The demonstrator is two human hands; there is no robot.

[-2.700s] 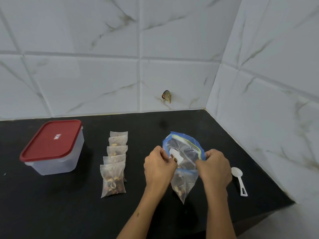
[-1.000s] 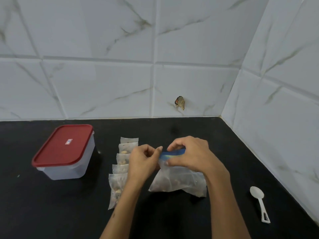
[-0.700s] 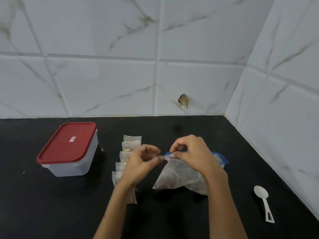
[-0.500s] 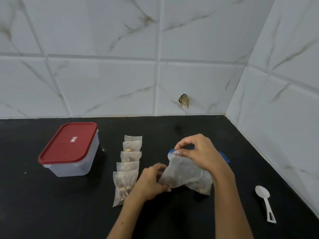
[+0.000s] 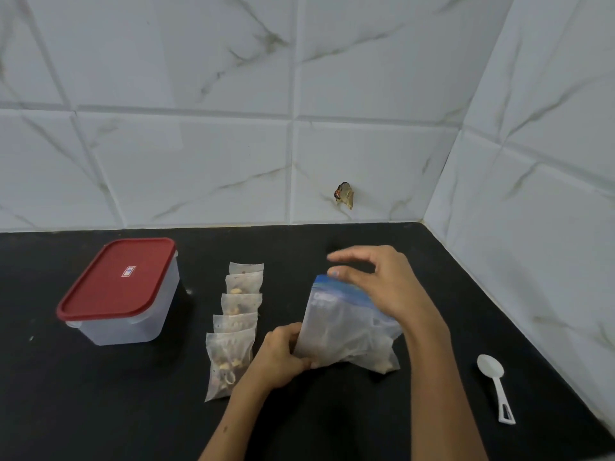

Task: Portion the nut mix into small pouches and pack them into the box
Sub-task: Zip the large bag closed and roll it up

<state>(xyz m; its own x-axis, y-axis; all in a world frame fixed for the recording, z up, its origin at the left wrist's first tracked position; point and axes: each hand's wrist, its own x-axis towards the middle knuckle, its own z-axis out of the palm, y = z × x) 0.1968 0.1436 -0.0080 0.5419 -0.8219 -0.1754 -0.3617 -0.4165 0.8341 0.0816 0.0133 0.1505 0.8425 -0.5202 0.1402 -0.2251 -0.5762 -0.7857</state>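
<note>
The zip bag [image 5: 346,331] was sealed and laid flat; the right hand's [image 5: 376,284] grip was loosened, the left hand [image 5: 283,357] lowered to its seven-o'clock corner.

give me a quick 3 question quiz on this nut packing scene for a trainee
1. Count: how many small pouches lie in the row on the counter?
2. True or false: the box has its red lid on.
3. Choose one: the white spoon lies (a) inside the box, (b) on the counter to the right of the big zip bag, (c) in the right hand.

Key
1. Five.
2. True; no pouch has gone in yet.
3. b. The spoon lies alone; the left hand grips the bag's lower left edge, and the right hand is at its blue top strip.
</note>
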